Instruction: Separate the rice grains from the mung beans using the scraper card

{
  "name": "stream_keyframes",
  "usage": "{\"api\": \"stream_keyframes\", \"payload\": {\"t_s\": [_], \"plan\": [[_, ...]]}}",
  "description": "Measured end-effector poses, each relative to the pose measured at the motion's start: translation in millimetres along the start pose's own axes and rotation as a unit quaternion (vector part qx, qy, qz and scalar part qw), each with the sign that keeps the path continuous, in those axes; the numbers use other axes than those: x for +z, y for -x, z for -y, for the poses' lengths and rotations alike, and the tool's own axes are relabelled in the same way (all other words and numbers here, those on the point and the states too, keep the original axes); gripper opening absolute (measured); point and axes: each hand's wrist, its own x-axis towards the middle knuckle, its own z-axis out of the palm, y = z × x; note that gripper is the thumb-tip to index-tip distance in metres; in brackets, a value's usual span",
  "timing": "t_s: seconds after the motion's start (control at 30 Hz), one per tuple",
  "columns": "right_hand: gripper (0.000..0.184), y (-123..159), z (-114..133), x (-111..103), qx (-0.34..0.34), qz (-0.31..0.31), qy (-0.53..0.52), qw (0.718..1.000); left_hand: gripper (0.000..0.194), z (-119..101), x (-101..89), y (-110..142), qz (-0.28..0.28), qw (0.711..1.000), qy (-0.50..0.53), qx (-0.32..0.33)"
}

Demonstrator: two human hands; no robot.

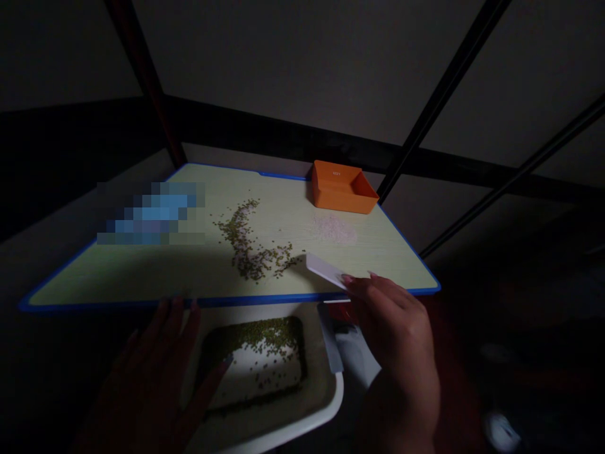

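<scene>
My right hand (392,321) pinches a flat pale strip, like a scraper (324,270), its far end tilted over the front of a pale tabletop (378,252) with a blue edge. Left of its tip, small greenish grains (253,258) lie scattered in a curved band, mixed with pinkish-white bits. A separate patch of pinkish-white grains (334,228) is farther back. Below the table edge stands a white basin (326,407) with greenish grains inside. My left hand (161,366) lies open across the basin's left side, fingertips near the table edge and thumb over the inside; its grip is unclear.
An orange open box (343,192) stands at the table's back right. A blurred-out blue item (155,211) lies at the left. Dark framed panels (293,63) rise behind the table. Right of the basin, a grey-white shape (352,356) is partly hidden in shadow.
</scene>
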Motion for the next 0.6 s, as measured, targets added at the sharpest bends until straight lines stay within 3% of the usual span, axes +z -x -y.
{"api": "stream_keyframes", "payload": {"t_s": [0.27, 0.6], "plan": [[0.018, 0, 7, 1, 0.023, 0.08, -0.026, 0.996, 0.079, 1, 0.9, 2, 0.003, 1.0, 0.008, -0.005], [0.019, -8, -40, 21, 0.078, 0.04, 0.032, 0.996, 0.079, -1, 0.6, -1, -0.006, 1.0, 0.009, -0.008]]}}
